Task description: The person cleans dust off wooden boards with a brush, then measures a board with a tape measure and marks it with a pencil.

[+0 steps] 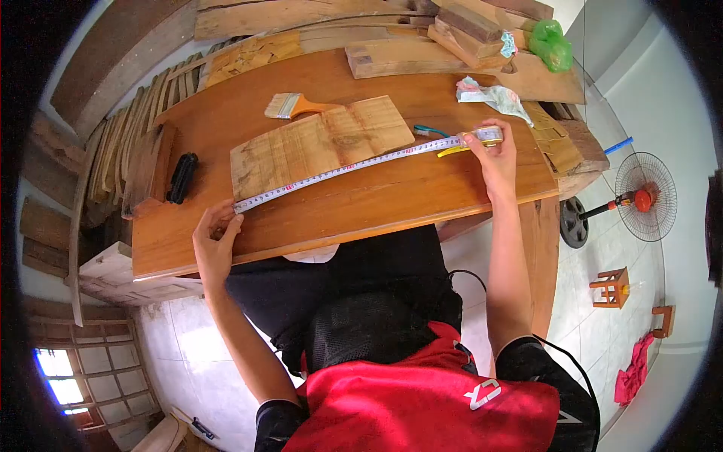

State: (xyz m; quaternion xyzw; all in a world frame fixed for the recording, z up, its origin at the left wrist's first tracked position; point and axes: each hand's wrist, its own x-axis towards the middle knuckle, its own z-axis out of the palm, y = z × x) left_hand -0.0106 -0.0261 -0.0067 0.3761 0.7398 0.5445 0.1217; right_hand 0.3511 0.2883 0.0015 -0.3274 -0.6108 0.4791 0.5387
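Observation:
A rectangular wooden board (316, 147) lies flat on the wooden tabletop (361, 203). The extended blade of a tape measure (339, 171) runs along its near long edge and past its right end. My left hand (215, 235) pinches the tape's free end at the board's near left corner. At the other end, my right hand (493, 158) is closed around the tape measure's case (489, 135), to the right of the board. A thin teal-handled item (431, 131) and a partly hidden yellow item (453, 151) lie near that hand.
Behind the board rests a paintbrush (290, 105). A black object (181, 178) lies at the left, a crumpled patterned wrapper (493, 96) at the right. Thick timber pieces (422, 59) and a green plastic bag (551, 47) are at the back. A fan (645, 197) stands right.

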